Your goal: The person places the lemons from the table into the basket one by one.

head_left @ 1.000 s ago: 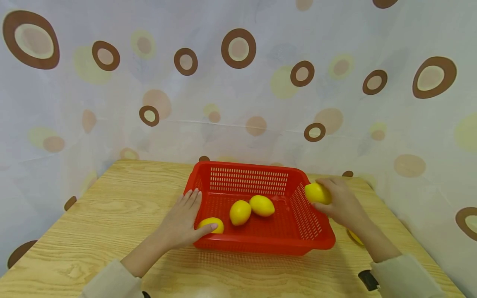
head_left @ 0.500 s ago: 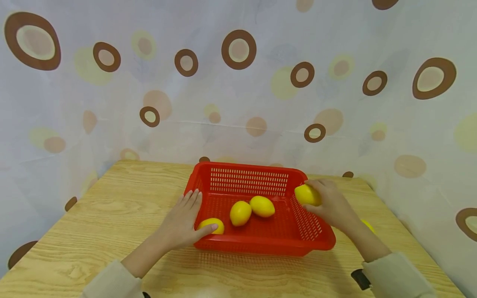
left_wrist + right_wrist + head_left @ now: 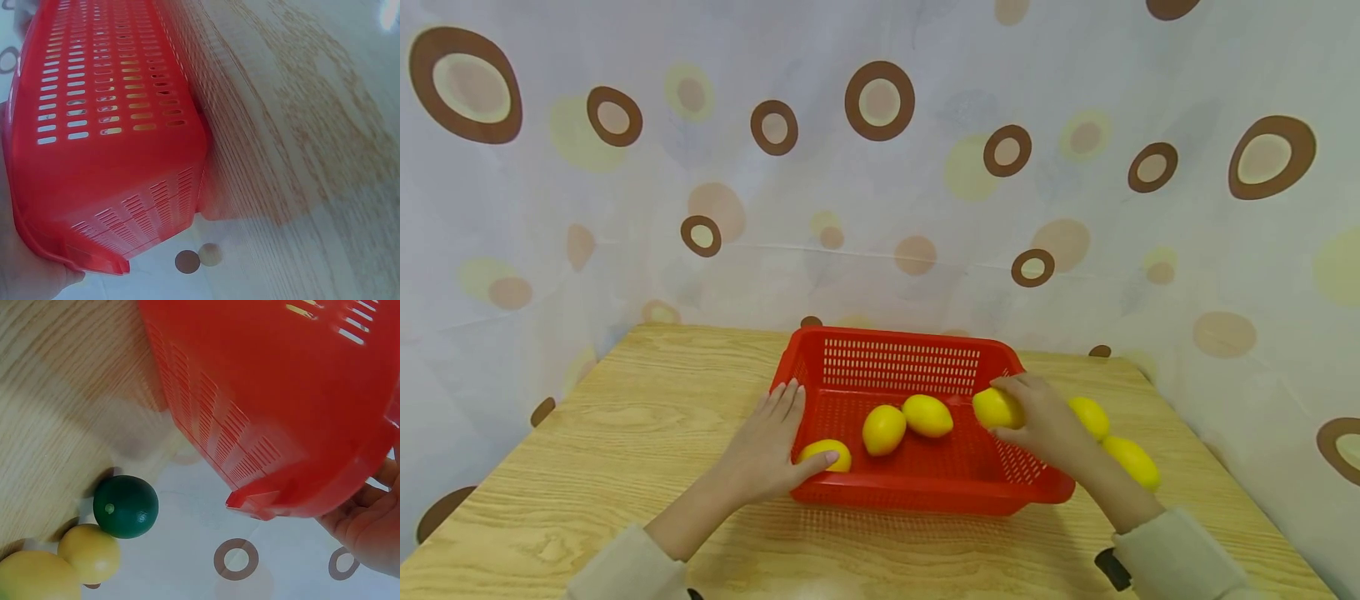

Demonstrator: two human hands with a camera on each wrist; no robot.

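Over slotted plastic basket (image 3: 917, 492), oval lemon (image 3: 996, 408).

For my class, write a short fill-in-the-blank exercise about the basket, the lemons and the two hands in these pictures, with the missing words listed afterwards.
1. The right hand holds a yellow ____ over the basket's right side.
2. The colour of the plastic basket is ____.
3. Not counting the held one, the number of lemons lying inside the basket is ____.
4. The left hand rests on the basket's ____ rim.

Missing words: lemon; red; three; left
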